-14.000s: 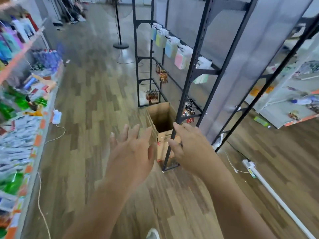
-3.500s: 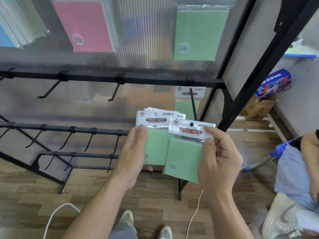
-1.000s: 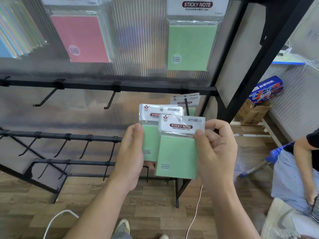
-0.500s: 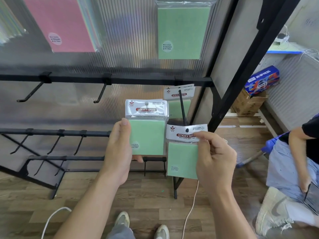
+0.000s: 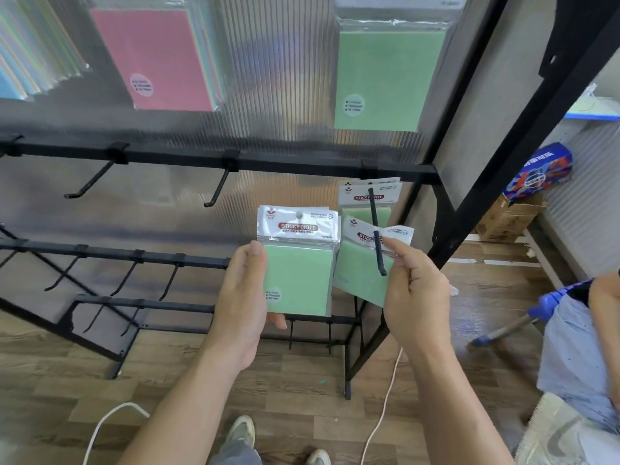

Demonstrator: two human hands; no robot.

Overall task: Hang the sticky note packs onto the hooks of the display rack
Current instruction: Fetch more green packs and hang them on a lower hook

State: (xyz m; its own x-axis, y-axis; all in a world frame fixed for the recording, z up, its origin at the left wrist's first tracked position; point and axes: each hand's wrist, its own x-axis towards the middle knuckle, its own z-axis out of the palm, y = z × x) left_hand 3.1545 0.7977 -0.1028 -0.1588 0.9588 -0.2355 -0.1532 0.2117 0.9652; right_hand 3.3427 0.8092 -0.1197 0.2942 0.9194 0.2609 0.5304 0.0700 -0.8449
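Observation:
My left hand [image 5: 240,307] holds a small stack of green sticky note packs [image 5: 298,263] upright in front of the rack. My right hand [image 5: 414,290] pinches the white header of one green pack [image 5: 360,273], which is tilted and threaded on the black hook [image 5: 377,236] at the right end of the middle bar. Another green pack [image 5: 367,196] hangs further back on that same hook. Two bare hooks [image 5: 218,186] stick out of the bar to the left.
Pink packs [image 5: 161,58] and a green pack [image 5: 385,78] hang on the row above. Lower bars [image 5: 110,255] carry several bare hooks. A black rack post [image 5: 483,182] runs diagonally at right. A seated person [image 5: 583,347] and cardboard boxes [image 5: 510,216] are at right; cables lie on the floor.
My right hand has lifted its pack up and back, so the hook's tip now pokes through the header hole. The left hand's stack has stayed about where it was.

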